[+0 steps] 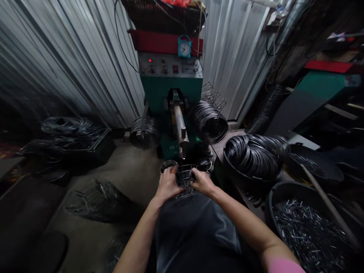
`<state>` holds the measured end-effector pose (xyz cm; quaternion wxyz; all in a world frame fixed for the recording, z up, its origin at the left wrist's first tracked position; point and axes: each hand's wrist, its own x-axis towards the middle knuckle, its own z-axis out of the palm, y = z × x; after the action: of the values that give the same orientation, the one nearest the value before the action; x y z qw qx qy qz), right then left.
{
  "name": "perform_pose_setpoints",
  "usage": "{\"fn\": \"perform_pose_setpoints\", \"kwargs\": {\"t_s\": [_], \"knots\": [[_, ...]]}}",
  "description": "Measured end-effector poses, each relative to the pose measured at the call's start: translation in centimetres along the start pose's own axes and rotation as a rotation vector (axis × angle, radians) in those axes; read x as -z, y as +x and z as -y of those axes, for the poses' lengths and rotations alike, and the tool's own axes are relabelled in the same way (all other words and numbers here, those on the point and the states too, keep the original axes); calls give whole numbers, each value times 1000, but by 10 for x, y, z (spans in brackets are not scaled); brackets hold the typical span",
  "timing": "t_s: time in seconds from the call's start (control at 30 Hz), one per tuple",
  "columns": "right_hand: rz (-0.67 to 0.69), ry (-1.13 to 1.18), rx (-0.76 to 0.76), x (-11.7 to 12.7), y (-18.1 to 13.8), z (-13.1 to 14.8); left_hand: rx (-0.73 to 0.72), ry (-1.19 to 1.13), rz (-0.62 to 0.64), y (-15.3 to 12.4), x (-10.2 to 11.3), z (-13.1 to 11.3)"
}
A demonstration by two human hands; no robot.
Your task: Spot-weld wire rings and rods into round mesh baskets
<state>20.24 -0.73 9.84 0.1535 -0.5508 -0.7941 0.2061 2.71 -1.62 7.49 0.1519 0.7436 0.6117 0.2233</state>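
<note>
In front of my lap a small wire frame [185, 175] of crossed rods and round wire rings is held between my hands. My left hand [168, 184] grips its left side, the thumb reaching toward the lower edge. On the opposite side my right hand [201, 181] is closed on the frame, fingers curled. A wire ring [168, 165] shows just beyond my left fingers. Just past the frame stands a green welding machine [171, 85], whose metal arm [179, 123] and electrode tip [183, 152] point down toward it.
Coils of wire rings hang left [144, 132] and right [210, 122] of the machine. A tub of wire rings [253, 155] and a tub of short metal rods [309, 231] stand to my right. Rolled wire mesh [95, 199] lies on the floor at left.
</note>
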Motion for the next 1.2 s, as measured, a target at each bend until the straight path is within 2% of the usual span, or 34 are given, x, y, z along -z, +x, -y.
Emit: {"fn": "perform_pose_setpoints", "kwargs": {"t_s": [0.1, 0.23, 0.3, 0.37, 0.43, 0.5, 0.6, 0.67, 0.8, 0.93, 1.2], "knots": [[48, -42, 134, 18, -6, -2, 13, 34, 22, 0, 3, -2], [318, -337, 327, 39, -6, 1, -13, 137, 70, 1, 7, -11], [402, -460, 349, 40, -3, 6, -38, 184, 97, 1, 8, -18], [429, -529, 344, 36, 1, 11, -69, 216, 112, 1, 6, -23], [403, -531, 326, 29, 2, 13, -96, 222, 117, 1, 4, -26], [309, -469, 255, 19, 1, 11, -97, 199, 105, 0, 3, -27], [121, -284, 66, 4, -5, 1, -44, 155, 79, -1, 4, -26], [80, -115, 18, -3, -10, -8, -15, 137, 84, -3, 6, -25], [171, 132, 178, -2, -14, -22, 19, 91, 99, -5, 7, -22], [215, 113, 342, 5, -12, -23, 36, 37, 70, -5, 7, -16], [149, 58, 300, -5, -7, -18, 51, -10, 72, -3, 7, -4]]}}
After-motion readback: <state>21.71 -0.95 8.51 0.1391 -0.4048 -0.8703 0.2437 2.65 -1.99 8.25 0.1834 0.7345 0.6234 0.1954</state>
